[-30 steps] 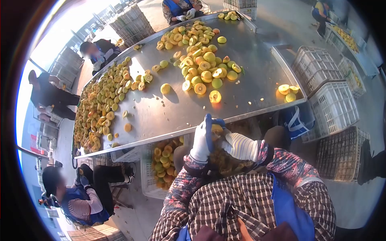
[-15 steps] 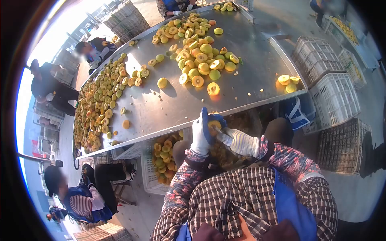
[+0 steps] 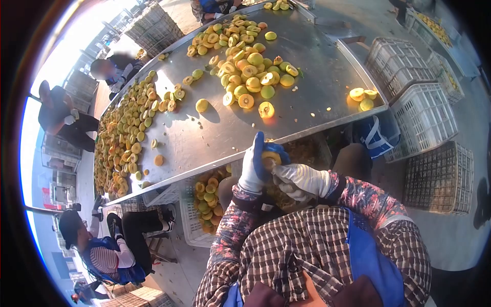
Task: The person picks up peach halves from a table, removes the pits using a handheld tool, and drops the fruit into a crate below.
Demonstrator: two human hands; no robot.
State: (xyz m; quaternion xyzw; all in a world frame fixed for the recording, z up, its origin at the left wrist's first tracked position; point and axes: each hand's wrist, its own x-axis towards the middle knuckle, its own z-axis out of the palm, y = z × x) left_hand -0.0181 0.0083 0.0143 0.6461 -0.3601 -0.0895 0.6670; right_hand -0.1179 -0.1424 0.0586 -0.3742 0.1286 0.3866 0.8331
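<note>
My left hand (image 3: 253, 165), in a white and blue glove, is closed around a yellow peach half (image 3: 271, 156) just off the table's near edge, its index finger pointing up. My right hand (image 3: 303, 180), in a pale striped glove, is against the near side of that fruit with its fingers curled. Whatever those fingers grip is hidden. Beyond my hands, a metal table (image 3: 307, 110) carries a heap of cut and whole peaches (image 3: 250, 74). A larger spread of peach halves (image 3: 120, 138) covers its left side.
A white crate of peach halves (image 3: 207, 204) stands below the table, left of my knees. Stacked plastic crates (image 3: 424, 115) and a blue bag (image 3: 377, 138) are at the right. A seated person (image 3: 110, 256) is at the lower left; other people stand or sit around the table.
My right hand's fingers have curled down and under beside the fruit. The peach half stays in my left hand. The seated person at the left has raised an arm toward the table.
</note>
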